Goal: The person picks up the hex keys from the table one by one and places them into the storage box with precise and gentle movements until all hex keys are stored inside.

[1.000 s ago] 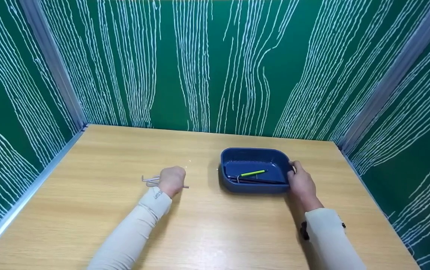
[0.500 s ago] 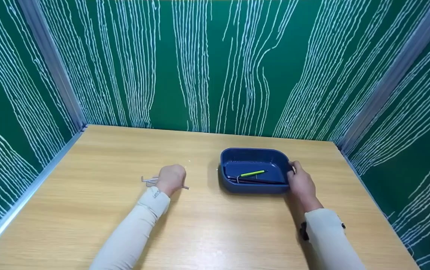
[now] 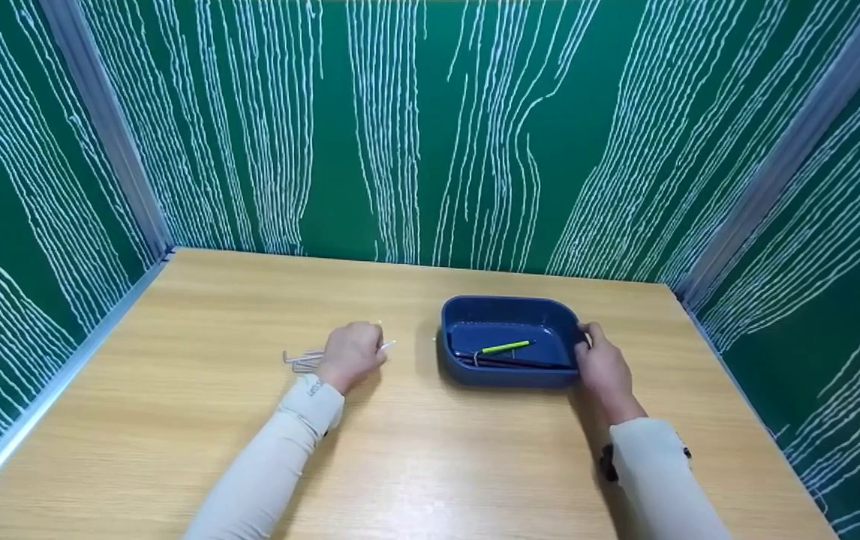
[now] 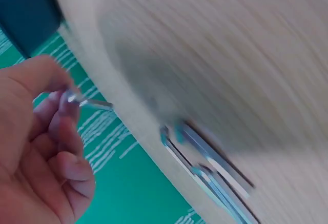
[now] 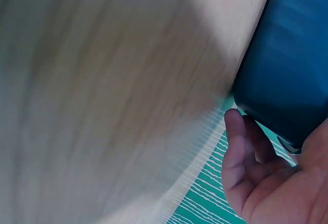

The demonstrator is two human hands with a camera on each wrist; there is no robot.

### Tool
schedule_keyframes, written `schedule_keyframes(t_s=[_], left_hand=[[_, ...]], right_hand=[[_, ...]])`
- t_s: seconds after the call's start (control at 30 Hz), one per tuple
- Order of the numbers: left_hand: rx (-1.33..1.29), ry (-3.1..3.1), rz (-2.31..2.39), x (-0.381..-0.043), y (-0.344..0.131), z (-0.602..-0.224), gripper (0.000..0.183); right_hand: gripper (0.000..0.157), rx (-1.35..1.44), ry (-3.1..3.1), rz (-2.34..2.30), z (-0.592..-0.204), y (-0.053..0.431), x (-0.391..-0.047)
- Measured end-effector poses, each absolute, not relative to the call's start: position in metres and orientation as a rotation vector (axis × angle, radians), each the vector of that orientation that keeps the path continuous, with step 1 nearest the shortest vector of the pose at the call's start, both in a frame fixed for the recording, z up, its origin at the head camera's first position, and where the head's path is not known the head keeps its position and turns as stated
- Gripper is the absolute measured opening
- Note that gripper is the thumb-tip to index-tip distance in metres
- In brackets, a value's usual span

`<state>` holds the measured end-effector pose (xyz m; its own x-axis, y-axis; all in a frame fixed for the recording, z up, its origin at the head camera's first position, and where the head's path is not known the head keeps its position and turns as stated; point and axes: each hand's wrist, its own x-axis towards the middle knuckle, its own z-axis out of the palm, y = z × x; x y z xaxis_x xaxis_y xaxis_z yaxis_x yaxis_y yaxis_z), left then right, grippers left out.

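Observation:
My left hand [image 3: 353,354] pinches a silver hex key [image 4: 93,102] between thumb and forefinger, just above the table; its end sticks out towards the right in the head view. Other L-shaped hex keys [image 4: 215,165] lie close together on the table, partly behind this hand in the head view. My right hand [image 3: 607,369] holds the right end of a dark blue open box [image 3: 509,379], with the thumb at its rim. Inside the box, a yellow-green pen [image 3: 505,347] lies across dark slender items [image 3: 524,363]; their kind cannot be made out.
The wooden table [image 3: 400,457] is bounded at the back and sides by green panels [image 3: 336,187] with wavy white lines. Grey corner posts [image 3: 111,135] stand at the back left and back right.
My left hand has lifted slightly and shifted right, away from the other hex keys, with one hex key now in its fingers. The right hand and the box have stayed put.

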<state>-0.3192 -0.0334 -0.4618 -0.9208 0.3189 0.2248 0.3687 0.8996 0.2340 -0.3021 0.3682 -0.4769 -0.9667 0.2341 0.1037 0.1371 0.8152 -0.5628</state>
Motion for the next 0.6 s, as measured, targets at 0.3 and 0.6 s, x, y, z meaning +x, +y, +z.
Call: schedule_keyframes(t_s=[0.3,0.6], left_hand=[[-0.493,-2.907,-0.673,-0.32,-0.009,-0.449,0.016],[-0.468,-2.82,-0.943,-0.315,0.019,-0.448,0.014]], right_hand=[[0.038,-0.288,-2.826,0.871,-0.477,0.368,-0.302],[0.036,-0.27,-2.767,0.771,-0.479,0.366,-0.3]])
